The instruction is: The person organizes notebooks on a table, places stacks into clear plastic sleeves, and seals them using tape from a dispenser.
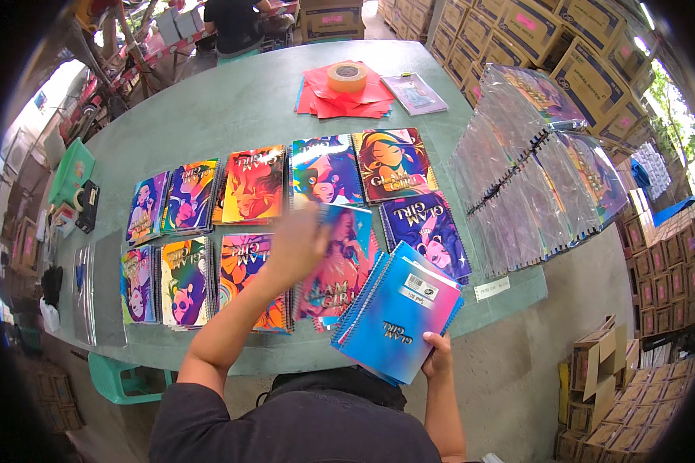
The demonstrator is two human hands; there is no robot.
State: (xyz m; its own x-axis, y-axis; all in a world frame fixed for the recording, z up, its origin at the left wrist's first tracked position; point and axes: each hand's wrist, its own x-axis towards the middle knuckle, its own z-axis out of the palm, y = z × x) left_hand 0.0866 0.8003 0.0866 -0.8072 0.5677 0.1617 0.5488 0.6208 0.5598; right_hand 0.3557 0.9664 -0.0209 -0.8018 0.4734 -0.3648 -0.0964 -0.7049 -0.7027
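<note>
Right hand (438, 355): ours, clamped on a stack of blue notebooks (394, 320) over the table (170, 123)'s near edge, thumb on the cover, most fingers hidden beneath.
Left hand (300, 239): blurred over a pink notebook (344, 262); we cannot tell whether it grips.
Notebook rows (255, 189): glossy covers, spiral-bound edges, partly hidden by our left arm (235, 328).
Clear plastic (494, 162): wrinkled, glare-streaked sheets.
Tape roll (347, 76): tan ring on red sheets (363, 102).
Boxes (587, 85): brown cardboard, some cut off at the picture's rim.
</note>
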